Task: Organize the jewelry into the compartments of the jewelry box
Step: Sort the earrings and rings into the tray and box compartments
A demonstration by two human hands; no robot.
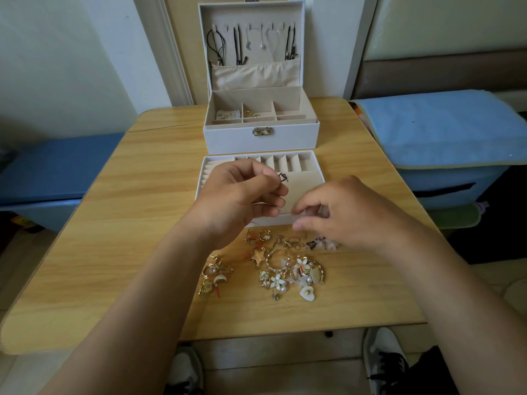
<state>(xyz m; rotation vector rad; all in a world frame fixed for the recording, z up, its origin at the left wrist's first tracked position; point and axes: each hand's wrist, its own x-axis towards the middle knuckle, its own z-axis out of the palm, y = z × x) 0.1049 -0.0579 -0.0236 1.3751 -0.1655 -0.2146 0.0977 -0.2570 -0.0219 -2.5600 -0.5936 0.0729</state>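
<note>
Jewelry box, lid raised, stands beyond both hands; a separate tray lies directly under my left hand. Risk: my right hand, fingers curled and blurred (whether they hold anything I cannot tell), hovers over the far edge of the jewelry pile and could scatter it. The light left-hand pinch could let its dark piece drop into a wrong slot. Jewelry pile, nearer me than both hands: tangled gold hoops, pearls, white flowers, a star. Dark piece, at my left fingertips: small, wiry.

- Pinching a small dark piece in the left grip above the tray.
- Hovering the right grip, fingers curled, over the tray's near edge.
</note>
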